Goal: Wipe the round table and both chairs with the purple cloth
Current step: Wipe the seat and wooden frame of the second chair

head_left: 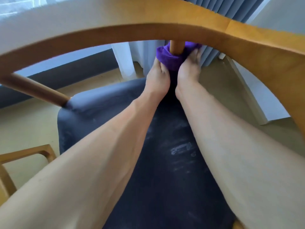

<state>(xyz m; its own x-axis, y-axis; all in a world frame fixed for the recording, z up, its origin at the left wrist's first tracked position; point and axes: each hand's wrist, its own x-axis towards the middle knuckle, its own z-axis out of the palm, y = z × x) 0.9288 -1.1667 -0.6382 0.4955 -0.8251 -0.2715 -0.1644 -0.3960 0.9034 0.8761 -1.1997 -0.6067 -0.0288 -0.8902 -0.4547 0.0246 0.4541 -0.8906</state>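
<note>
Both hands reach through under the chair's curved wooden backrest (148, 28) and meet at the upright post (176, 47) at the rear of the seat. The left hand (157, 76) and the right hand (189, 70) each grip one side of the purple cloth (170, 61), which is wrapped around the post just below the backrest. Their fingers curl into the fabric, so the cloth forms a sleeve around the wood; held that way, it can probably rub the whole round of the post at once. Much of the fingers is hidden behind the cloth.

Both forearms stretch out nearly straight and close together over the dark blue seat cushion (165, 162), wrists slightly bent toward each other. The cushion shows pale smudges near its middle. A second post (38, 90) joins the seat's rear left corner. Part of another wooden chair (24, 154) shows at lower left. The round table is not in view. Behind the chair hang curtains (209, 7).
</note>
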